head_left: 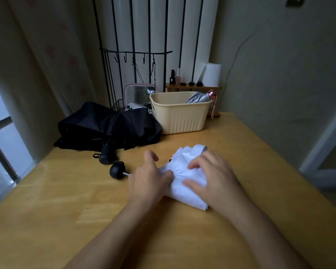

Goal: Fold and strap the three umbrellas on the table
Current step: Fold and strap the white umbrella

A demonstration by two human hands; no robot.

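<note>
The left hand (149, 177) grips the gathered cloth of the white umbrella (182, 171) at its handle end, thumb pressed onto the fabric and the other fingers curled. The right hand (211, 175) lies on top of the canopy, fingers spread and slightly bent, pressing it down against the tabletop (250, 152). The white umbrella lies in the middle of the tabletop, and its round black handle (117, 171) sticks out on a thin shaft to the left of the left hand.

Just beyond that handle, toward the far left corner, the black umbrella (109, 123) lies loose and unfolded, its own grip pointing at the round handle. Beside it at the far edge stands a cream basket (178, 117) holding the silver umbrella (197, 98) – rolled, leaning on the rim.

Bare wood runs between the white umbrella and the right edge, and along the whole near edge under the forearms.

Small bottles (172, 77) stand on a shelf behind the basket – their labels are too small to read.
</note>
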